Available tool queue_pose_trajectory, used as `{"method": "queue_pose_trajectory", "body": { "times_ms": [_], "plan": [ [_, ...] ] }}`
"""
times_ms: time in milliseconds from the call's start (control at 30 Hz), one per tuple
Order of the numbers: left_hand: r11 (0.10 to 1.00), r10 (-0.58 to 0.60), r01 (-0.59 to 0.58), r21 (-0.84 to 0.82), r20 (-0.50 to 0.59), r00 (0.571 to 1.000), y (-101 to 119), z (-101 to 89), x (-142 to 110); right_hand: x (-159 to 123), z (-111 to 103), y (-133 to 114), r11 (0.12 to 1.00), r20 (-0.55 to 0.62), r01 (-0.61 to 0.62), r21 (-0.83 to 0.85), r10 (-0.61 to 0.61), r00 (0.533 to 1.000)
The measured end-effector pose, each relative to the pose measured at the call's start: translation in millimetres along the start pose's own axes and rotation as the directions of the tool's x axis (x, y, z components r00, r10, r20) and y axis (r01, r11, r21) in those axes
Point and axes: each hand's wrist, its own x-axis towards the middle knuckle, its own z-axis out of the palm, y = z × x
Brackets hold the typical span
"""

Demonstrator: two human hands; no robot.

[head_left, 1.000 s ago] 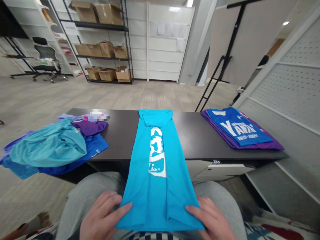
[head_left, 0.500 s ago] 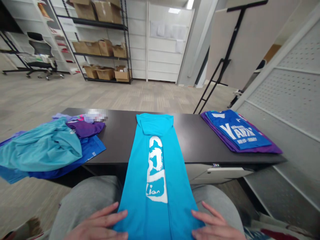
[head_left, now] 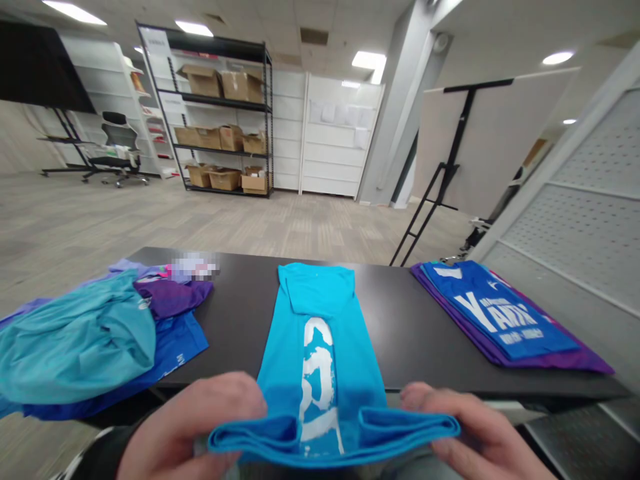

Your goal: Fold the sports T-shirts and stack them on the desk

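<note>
Two bare hands are recorded at the near end of a bright blue garment (head_left: 357, 353), which is laid lengthwise on a dark table (head_left: 240, 313) and extended past its near edge. The left corner of the raised hem is gripped in the left hand (head_left: 200, 427); the right corner is gripped in the right hand (head_left: 480, 427). Both sides of the garment are folded inward, and the layers are exposed at the hem, which is turned toward the camera. White print (head_left: 320, 423) is left visible between the folds. At the far end, cloth is folded down over the body of the garment.

On the left of the table, a loose heap of clothes (head_left: 80, 340) is noted, in which teal, purple and blue pieces are mixed; its far end is blurred and cannot be identified. On the right, a flat stack of folded clothes (head_left: 505, 313) is noted, with white lettering borne on its blue top piece. Beyond the table, cardboard boxes (head_left: 243, 87) are held on a black rack (head_left: 220, 45).
</note>
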Motion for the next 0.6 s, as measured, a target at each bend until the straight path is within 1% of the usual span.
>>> {"method": "queue_pose_trajectory", "body": {
  "times_ms": [67, 100, 133, 167, 233, 300, 333, 400, 467, 533, 600],
  "plan": [
    [0.998, -0.028, 0.032, -0.052, 0.076, 0.997, -5, -18.7, 45, 46, -9, -3, 1.0, -0.024, -0.016, -0.003, 0.016, 1.0],
    [0.996, -0.025, 0.031, -0.088, 0.07, 0.997, -13, -26.2, 69, 71, -13, -1, 1.0, -0.034, -0.018, 0.012, 0.019, 0.999],
    [0.993, -0.022, 0.027, -0.118, 0.038, 0.999, -27, -32.0, 92, 97, -16, 4, 0.999, -0.042, -0.015, 0.038, 0.016, 0.999],
    [0.991, -0.02, 0.018, -0.136, -0.013, 1.0, -45, -35.9, 114, 124, -18, 12, 0.998, -0.053, -0.003, 0.068, 0.007, 0.999],
    [0.992, -0.03, 0.016, -0.128, -0.113, 0.993, -91, -38.4, 153, 178, -19, 36, 0.992, -0.052, 0.027, 0.121, -0.021, 0.998],
    [0.997, -0.06, 0.053, -0.049, -0.154, 0.986, -144, -35.4, 185, 229, -17, 68, 0.992, -0.035, 0.023, 0.127, -0.019, 0.999],
    [0.995, -0.089, 0.095, 0.034, -0.156, 0.984, -170, -32.6, 198, 252, -15, 85, 0.994, -0.035, 0.013, 0.112, -0.009, 0.999],
    [0.948, -0.176, 0.21, 0.241, -0.155, 0.972, -216, -25.5, 218, 290, -8, 119, 0.999, -0.047, -0.034, 0.011, 0.034, 0.998],
    [0.868, -0.262, 0.314, 0.384, -0.182, 0.948, -250, -17.9, 229, 316, 0, 148, 0.976, -0.095, -0.095, -0.197, 0.077, 0.993],
    [0.825, -0.313, 0.374, 0.424, -0.208, 0.927, -272, -11.8, 231, 328, 5, 170, 0.906, -0.151, -0.142, -0.399, 0.087, 0.985],
    [0.797, -0.341, 0.405, 0.449, -0.22, 0.914, -284, -8.5, 228, 332, 8, 183, 0.848, -0.179, -0.161, -0.504, 0.08, 0.981]
  ]
}}
